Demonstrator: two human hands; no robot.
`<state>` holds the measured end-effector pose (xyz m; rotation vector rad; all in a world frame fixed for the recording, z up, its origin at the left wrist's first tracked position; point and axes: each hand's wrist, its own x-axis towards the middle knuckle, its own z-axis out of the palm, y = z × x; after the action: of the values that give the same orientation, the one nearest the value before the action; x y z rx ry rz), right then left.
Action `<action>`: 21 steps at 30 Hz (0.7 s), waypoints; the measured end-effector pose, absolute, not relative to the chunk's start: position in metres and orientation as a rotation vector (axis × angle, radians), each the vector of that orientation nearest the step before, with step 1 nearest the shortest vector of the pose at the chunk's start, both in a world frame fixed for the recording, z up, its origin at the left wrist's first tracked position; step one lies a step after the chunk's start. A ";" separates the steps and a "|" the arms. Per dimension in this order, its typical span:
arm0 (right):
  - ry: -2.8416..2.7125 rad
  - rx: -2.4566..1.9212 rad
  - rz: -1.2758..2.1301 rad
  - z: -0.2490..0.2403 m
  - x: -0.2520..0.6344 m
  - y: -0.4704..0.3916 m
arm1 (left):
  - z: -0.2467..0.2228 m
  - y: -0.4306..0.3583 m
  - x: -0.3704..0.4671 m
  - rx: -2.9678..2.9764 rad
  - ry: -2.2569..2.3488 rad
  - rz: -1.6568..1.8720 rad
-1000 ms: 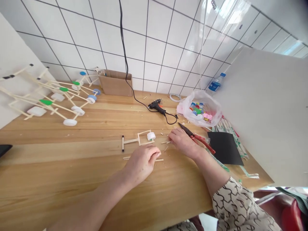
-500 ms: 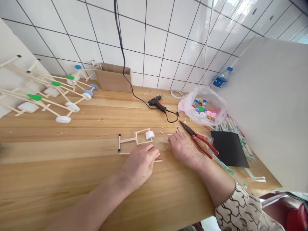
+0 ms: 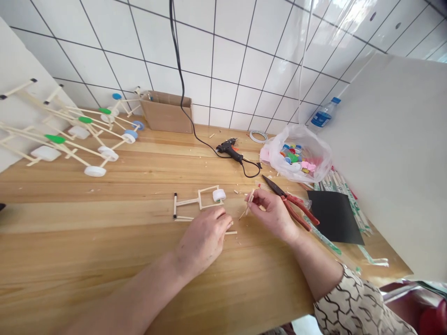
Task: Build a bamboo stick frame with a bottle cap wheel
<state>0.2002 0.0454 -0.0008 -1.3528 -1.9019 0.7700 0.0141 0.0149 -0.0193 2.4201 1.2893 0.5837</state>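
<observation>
My left hand (image 3: 206, 235) is closed over a thin wooden stick (image 3: 184, 218), whose left end shows beyond the knuckles; the fingertips are partly hidden. Just past this hand, another stick (image 3: 231, 232) lies on the table. My right hand (image 3: 274, 214) pinches short wooden sticks (image 3: 250, 199) between thumb and fingers, raised slightly off the wood. Above my left hand lies a small stick frame (image 3: 199, 199) with black tips at its left end and a white bottle cap (image 3: 219, 194) at its right.
Red-handled pliers (image 3: 295, 209) lie right beside my right hand. Behind are a black glue gun (image 3: 230, 150), a tape roll (image 3: 258, 136) and a plastic bag (image 3: 319, 160) of caps. Stick models with cap wheels (image 3: 95, 171) stand left, near a cardboard box (image 3: 167, 114). Black sheet (image 3: 335, 216) lies right.
My right hand has lifted from the table and now holds short sticks that lay by its fingertips. The stick at my left hand has shifted slightly toward the frame. The view has moved a little.
</observation>
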 end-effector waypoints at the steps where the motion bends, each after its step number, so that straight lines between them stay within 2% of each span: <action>1: -1.902 -1.352 0.749 -0.001 0.200 0.046 | -0.019 0.015 0.014 2.418 1.287 0.590; 21: -2.031 -1.387 0.628 -0.010 0.204 0.050 | -0.022 0.014 0.015 2.379 1.261 0.659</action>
<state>0.2042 0.0502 -0.0096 -1.3868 -2.0309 0.6282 0.0148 0.0140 -0.0224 2.3789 1.2606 0.6587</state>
